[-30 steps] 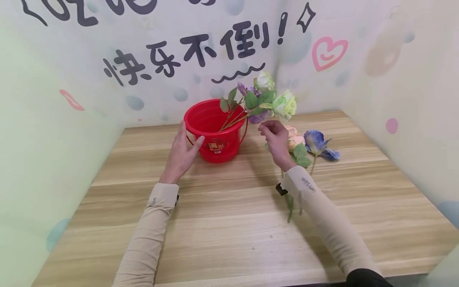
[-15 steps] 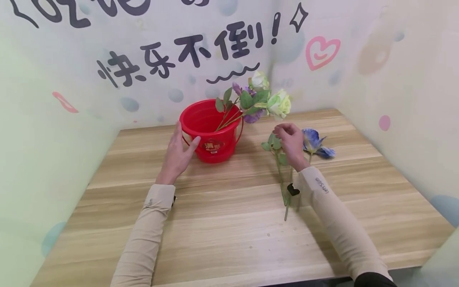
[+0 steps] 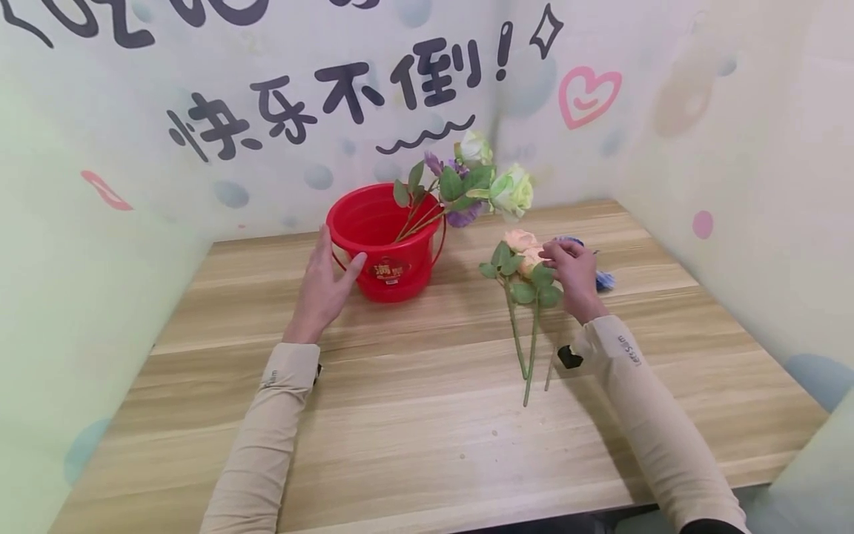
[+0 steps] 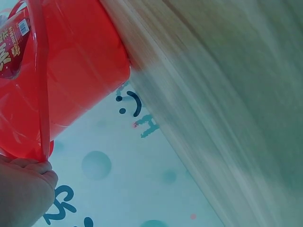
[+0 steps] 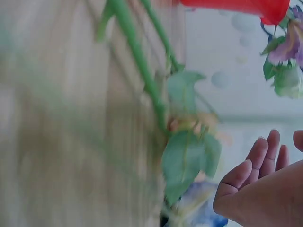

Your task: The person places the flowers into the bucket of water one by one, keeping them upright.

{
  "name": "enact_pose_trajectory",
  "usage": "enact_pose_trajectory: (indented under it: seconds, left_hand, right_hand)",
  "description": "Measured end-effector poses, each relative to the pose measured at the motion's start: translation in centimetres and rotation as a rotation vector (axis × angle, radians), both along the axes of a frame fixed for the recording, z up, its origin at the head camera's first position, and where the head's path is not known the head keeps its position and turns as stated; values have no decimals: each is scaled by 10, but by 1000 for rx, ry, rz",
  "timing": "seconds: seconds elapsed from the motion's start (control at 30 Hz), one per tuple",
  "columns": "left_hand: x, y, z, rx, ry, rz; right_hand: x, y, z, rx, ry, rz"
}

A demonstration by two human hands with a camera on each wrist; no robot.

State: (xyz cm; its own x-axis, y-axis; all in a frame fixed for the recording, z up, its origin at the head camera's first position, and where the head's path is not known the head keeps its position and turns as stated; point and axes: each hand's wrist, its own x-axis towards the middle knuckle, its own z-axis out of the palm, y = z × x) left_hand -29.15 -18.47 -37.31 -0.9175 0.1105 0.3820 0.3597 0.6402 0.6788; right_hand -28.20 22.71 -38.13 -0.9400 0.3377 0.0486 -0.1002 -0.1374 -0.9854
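The red bucket stands upright near the back wall. My left hand rests against its left side, thumb spread toward the label, fingers at the rim; the left wrist view shows the fingers by the bucket handle. White-green roses and purple flowers lean out over the bucket's right rim. My right hand holds nothing and hovers with loosely bent fingers over a blue flower, partly hiding it. Beside it lie peach flowers with green stems.
The wooden table meets printed walls at the back and both sides. Its front edge is at the bottom of the head view. A thin brown stem lies near the right wrist.
My right hand has moved right, away from the bucket, past the peach flowers to the blue flower. My left hand stays at the bucket. The head view has shifted slightly.
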Motion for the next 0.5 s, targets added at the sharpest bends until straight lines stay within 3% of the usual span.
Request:
enact_pose_trajectory:
  seconds: [0.23, 0.5]
  left_hand:
    - [-1, 1, -2, -2, -3, 1]
    - [-2, 1, -2, 5, -5, 1]
  right_hand:
    - [6, 24, -7, 14, -115, -46]
    - [14, 43, -13, -104, -173, -6]
